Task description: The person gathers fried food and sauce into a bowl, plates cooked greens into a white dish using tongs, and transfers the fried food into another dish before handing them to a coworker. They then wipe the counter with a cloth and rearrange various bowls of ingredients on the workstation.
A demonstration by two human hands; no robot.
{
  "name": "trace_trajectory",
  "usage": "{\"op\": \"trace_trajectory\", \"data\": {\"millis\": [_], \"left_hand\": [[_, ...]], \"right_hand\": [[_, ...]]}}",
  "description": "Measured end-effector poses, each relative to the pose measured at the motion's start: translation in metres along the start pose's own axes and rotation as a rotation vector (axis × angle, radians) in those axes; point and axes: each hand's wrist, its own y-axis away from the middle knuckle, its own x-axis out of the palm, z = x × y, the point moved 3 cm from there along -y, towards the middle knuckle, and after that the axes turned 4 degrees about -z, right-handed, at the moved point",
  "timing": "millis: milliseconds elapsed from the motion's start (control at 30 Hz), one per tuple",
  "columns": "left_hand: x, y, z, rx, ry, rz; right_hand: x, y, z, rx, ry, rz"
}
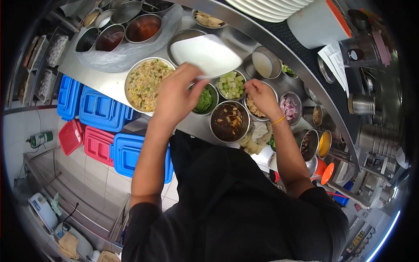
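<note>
My left hand has its fingers closed on the near edge of a white plate, which is tilted and slightly blurred above the counter. Beside that hand stands a plate of fried rice. My right hand is over a bowl of pale brown pieces, its fingers drawn together; whatever they hold is too small to make out. Close by are bowls of green cubes, chopped greens, brown sauce with pieces in it and sliced purple onion.
Sauce pots stand in plastic wrap at the back left. A raised metal shelf curves along the back right, bearing stacked white plates and a grey container. Blue bins and red bins sit below the counter.
</note>
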Motion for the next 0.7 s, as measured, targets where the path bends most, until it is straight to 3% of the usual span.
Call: {"op": "trace_trajectory", "data": {"millis": [100, 200, 300, 400, 567, 700], "left_hand": [[0.04, -0.027, 0.015, 0.093, 0.011, 0.081], [0.079, -0.037, 0.029, 0.12, 0.097, 0.171], [0.1, -0.051, 0.053, 0.196, 0.089, 0.274], [0.08, -0.09, 0.074, 0.177, 0.038, 0.346], [0.066, -0.227, 0.186, -0.175, -0.651, 0.143], [0.101, -0.271, 0.243, -0.285, -0.683, 0.274]], "right_hand": [[-0.002, -0.011, 0.008, 0.335, -0.669, 0.191], [-0.002, -0.017, 0.042, 0.316, -0.862, 0.199], [0.002, -0.071, -0.011, 0.337, -0.851, 0.141], [0.004, -0.096, -0.005, 0.35, -0.748, -0.031], [-0.001, -0.124, -0.001, 0.364, -0.475, -0.159], [0.006, -0.146, 0.007, 0.352, -0.332, -0.21]]}}
